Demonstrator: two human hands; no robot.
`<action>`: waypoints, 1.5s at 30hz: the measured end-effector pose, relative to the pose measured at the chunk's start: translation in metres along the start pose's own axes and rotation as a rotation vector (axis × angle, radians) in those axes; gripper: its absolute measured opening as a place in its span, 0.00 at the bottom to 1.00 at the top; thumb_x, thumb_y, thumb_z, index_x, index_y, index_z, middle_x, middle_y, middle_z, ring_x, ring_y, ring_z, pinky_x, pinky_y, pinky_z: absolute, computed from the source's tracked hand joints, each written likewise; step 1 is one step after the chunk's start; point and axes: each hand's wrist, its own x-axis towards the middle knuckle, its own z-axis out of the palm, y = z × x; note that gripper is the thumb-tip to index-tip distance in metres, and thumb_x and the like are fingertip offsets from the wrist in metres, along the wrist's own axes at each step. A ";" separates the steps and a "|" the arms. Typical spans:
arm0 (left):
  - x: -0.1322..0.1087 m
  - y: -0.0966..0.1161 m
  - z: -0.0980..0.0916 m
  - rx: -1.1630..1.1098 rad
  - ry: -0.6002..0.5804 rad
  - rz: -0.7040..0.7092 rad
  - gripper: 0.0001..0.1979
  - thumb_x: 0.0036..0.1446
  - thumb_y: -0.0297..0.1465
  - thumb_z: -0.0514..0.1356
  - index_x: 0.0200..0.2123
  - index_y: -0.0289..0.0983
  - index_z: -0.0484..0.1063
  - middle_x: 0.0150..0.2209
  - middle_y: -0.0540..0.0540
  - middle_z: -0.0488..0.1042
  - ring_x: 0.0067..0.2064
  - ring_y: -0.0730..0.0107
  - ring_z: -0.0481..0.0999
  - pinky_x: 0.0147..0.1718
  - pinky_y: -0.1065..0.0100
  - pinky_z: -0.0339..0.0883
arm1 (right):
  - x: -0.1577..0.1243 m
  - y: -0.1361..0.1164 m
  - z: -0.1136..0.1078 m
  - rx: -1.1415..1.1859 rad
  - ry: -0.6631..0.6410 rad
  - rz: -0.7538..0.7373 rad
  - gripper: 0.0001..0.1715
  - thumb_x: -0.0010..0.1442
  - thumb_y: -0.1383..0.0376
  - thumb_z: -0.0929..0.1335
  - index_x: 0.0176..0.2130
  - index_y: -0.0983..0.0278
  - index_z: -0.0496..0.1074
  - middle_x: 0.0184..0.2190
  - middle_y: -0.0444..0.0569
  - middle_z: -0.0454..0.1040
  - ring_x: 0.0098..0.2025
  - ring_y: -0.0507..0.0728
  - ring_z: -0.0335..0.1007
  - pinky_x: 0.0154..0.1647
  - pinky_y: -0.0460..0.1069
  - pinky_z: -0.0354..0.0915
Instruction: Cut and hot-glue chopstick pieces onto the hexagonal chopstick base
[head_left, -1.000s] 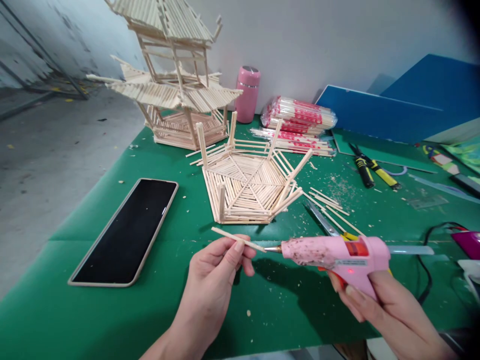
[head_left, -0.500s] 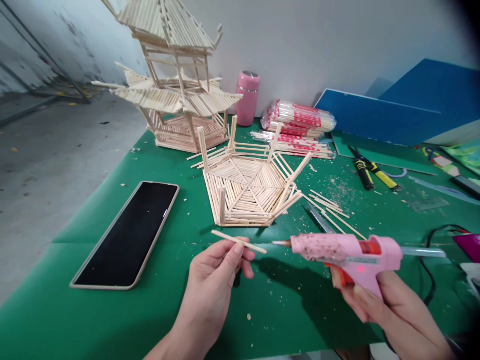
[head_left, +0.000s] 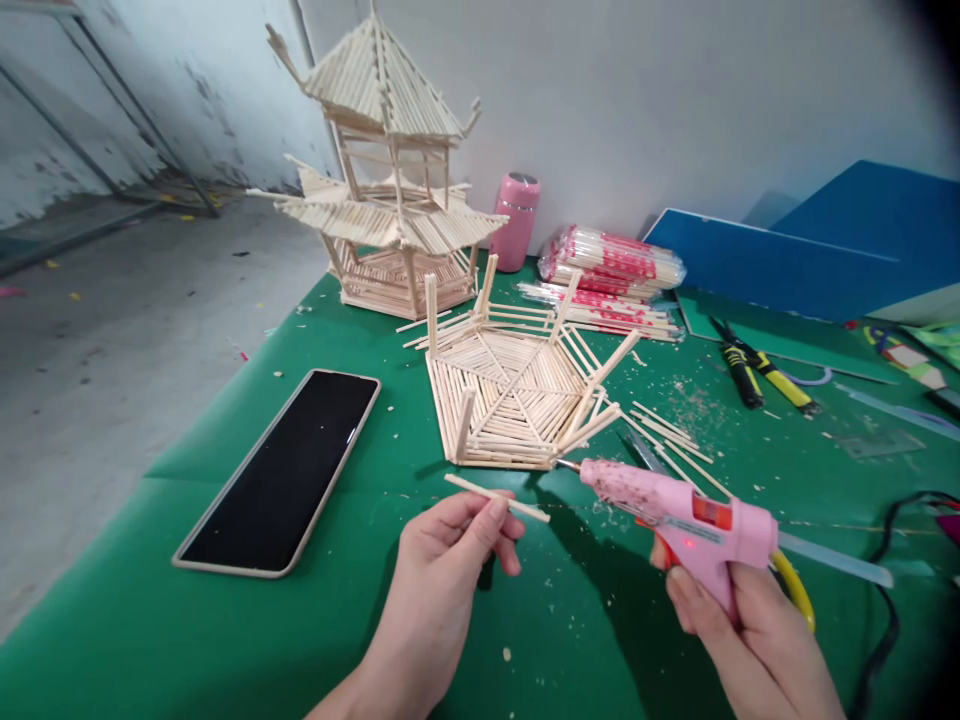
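Between thumb and fingers, my left hand (head_left: 457,560) pinches a short wooden stick (head_left: 499,498) just above the table. My right hand (head_left: 739,620) is wrapped round the handle of a pink hot glue gun (head_left: 667,505), which has a clear glue stick (head_left: 832,555) in its back and a small red light lit. The nozzle is at the near right corner of a hexagonal stick base (head_left: 502,390); whether it touches cannot be made out. Upright posts rise from the base's corners, with rails between some of them.
A two-tiered stick pavilion (head_left: 397,220) stands behind, beside a pink flask (head_left: 516,222). A phone (head_left: 281,470) lies left. Packs of sticks (head_left: 611,265), loose sticks (head_left: 675,435), yellow-black pliers (head_left: 761,365) and a black cable (head_left: 889,600) are to the right; blue boards (head_left: 765,260) lean behind.
My right hand has brought the glue gun left and tilted its nozzle up to the base's near corner. My left hand still pinches the stick. The camera view has shifted upward and left.
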 end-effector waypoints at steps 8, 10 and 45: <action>0.000 -0.003 -0.002 0.014 -0.010 0.016 0.09 0.50 0.36 0.61 0.28 0.35 0.75 0.20 0.50 0.73 0.22 0.77 0.65 0.24 0.72 0.55 | 0.003 -0.001 0.001 -0.084 0.027 -0.051 0.16 0.58 0.58 0.62 0.44 0.62 0.66 0.29 0.49 0.75 0.23 0.54 0.71 0.22 0.43 0.68; 0.000 -0.004 -0.003 0.022 -0.015 0.024 0.09 0.51 0.36 0.61 0.27 0.35 0.75 0.20 0.50 0.72 0.23 0.76 0.65 0.25 0.71 0.55 | 0.003 -0.001 0.001 -0.112 0.045 -0.067 0.17 0.58 0.57 0.62 0.45 0.62 0.65 0.32 0.51 0.75 0.24 0.54 0.72 0.22 0.42 0.69; -0.001 -0.001 -0.002 0.041 -0.027 0.004 0.12 0.51 0.37 0.61 0.24 0.35 0.73 0.18 0.49 0.71 0.22 0.76 0.63 0.25 0.71 0.55 | -0.001 0.009 0.000 -0.208 0.057 -0.004 0.19 0.57 0.54 0.63 0.43 0.64 0.67 0.33 0.52 0.77 0.27 0.56 0.74 0.24 0.44 0.70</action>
